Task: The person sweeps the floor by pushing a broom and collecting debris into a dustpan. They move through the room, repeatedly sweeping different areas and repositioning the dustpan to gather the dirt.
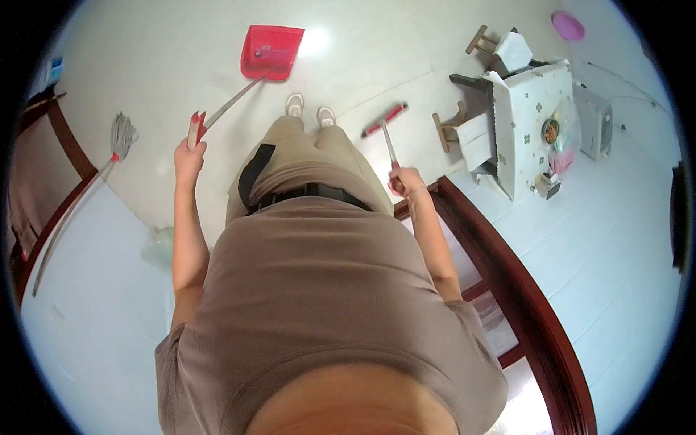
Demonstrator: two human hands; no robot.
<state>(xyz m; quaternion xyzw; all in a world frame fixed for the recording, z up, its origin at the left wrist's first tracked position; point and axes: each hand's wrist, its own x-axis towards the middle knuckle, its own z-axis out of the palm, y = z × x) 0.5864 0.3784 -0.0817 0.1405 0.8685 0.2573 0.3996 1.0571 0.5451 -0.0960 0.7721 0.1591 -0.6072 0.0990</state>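
My left hand (190, 156) is closed around the upper end of the handle of a red long-handled dustpan (270, 52). Its pan rests on the pale floor ahead and to the left of my feet, with something small and greyish in it that I cannot make out. In my right hand (407, 181) is the handle of a broom (386, 119) with a red head. The broom's head is at floor level to the right of my shoes (325, 116), apart from the dustpan. Its bristles are hard to make out.
To the right stands a table with a patterned cloth (525, 138), a bowl of food (551, 131) on it, and wooden stools (464, 138) beside it. A string mop (123, 138) leans at the left. A pink basin (568, 26) lies at the far right. A dark red door frame (500, 290) is close by.
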